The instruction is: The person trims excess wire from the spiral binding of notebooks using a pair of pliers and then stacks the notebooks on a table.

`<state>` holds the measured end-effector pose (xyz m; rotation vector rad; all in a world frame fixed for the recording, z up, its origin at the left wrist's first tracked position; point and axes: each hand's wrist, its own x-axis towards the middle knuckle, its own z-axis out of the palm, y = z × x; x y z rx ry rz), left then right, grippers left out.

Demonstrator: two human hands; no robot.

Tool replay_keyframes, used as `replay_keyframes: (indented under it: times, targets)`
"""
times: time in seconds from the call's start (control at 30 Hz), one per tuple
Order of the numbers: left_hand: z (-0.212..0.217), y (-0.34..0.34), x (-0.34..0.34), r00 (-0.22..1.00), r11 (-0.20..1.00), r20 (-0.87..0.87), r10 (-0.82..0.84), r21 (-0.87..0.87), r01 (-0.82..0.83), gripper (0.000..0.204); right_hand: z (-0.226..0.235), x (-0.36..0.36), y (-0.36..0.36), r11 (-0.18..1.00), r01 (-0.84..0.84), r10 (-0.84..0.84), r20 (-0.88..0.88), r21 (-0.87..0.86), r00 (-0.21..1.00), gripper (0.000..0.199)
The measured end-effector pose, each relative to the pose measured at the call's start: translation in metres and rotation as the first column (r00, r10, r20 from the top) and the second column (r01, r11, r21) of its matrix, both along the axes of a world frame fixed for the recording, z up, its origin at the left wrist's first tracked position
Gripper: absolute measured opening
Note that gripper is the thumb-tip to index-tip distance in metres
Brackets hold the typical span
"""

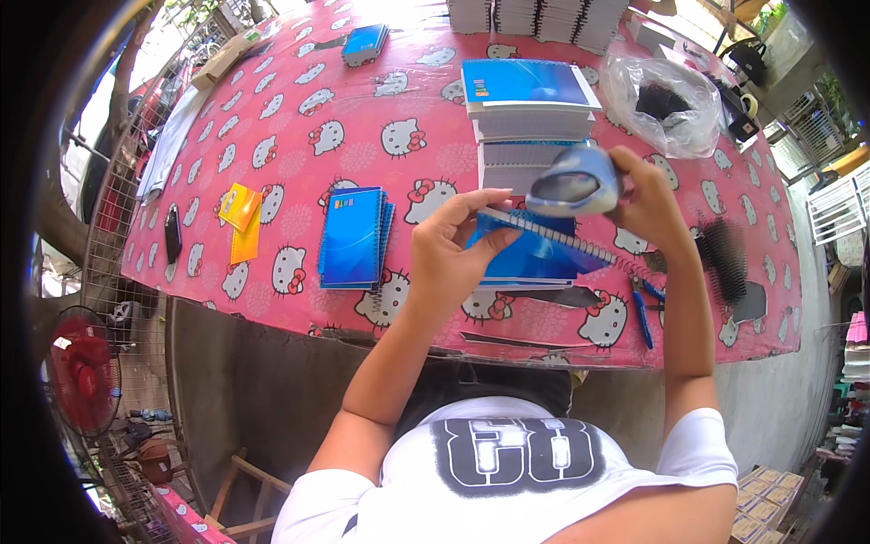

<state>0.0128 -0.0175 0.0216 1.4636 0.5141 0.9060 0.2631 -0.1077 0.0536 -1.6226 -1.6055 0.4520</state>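
Note:
My left hand [453,240] pinches the left end of a blue notebook [535,247], thumb on the near side and fingers behind. A spiral coil [580,243] runs along the notebook's punched edge, and its loose end sticks out to the right. In my right hand [651,201] is a rounded pale blue and grey hand tool [577,181] with a dark oval opening, held just above the coil. Whether the tool touches the coil, I cannot tell. Blue covers below the held notebook partly merge with it. Blue-handled pliers [643,313] lie to the right.
Spiral notebooks [352,238] are stacked left of my hands, yellow ones [241,219] and a phone [173,233] farther left. Beyond my hands stands a tall notebook stack [526,83]. Black coils [723,263] lie at right, behind them a plastic bag [666,136]. The pink tablecloth [362,172] is torn near its front edge.

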Motion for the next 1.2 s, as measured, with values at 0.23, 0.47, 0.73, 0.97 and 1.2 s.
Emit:
replay_keyframes:
  times: [0.23, 0.47, 0.73, 0.97, 1.2]
  targets:
    - [-0.006, 0.007, -0.005, 0.990, 0.979, 0.132, -0.045, -0.193, 0.070, 0.041, 0.017, -0.013, 0.012, 0.990, 0.139, -0.136, 0.108, -0.028, 0.985, 0.035]
    - [-0.016, 0.009, -0.007, 0.966, 0.964, 0.245, -0.080, -0.228, 0.138, 0.034, -0.021, 0.018, -0.038, 0.854, 0.510, -0.519, 0.228, 0.102, 0.824, 0.049]
    - [0.045, 0.002, -0.012, 0.978, 0.713, 0.199, 0.057, 0.677, -0.180, 0.021, -0.092, 0.003, -0.124, 0.807, 0.587, -0.541, 0.483, 0.067, 0.688, 0.060]
    - [-0.003, -0.043, -0.006, 0.991, 0.800, 0.020, 0.133, 0.588, -0.119, 0.023, -0.107, -0.045, -0.158, 0.748, 0.655, -0.577, 0.384, -0.105, 0.721, 0.048]
    - [-0.012, -0.043, -0.001, 0.990, 0.744, 0.063, 0.124, 0.654, -0.135, 0.026, -0.023, -0.113, -0.111, 0.971, 0.211, -0.215, 0.032, 0.116, 0.976, 0.041]
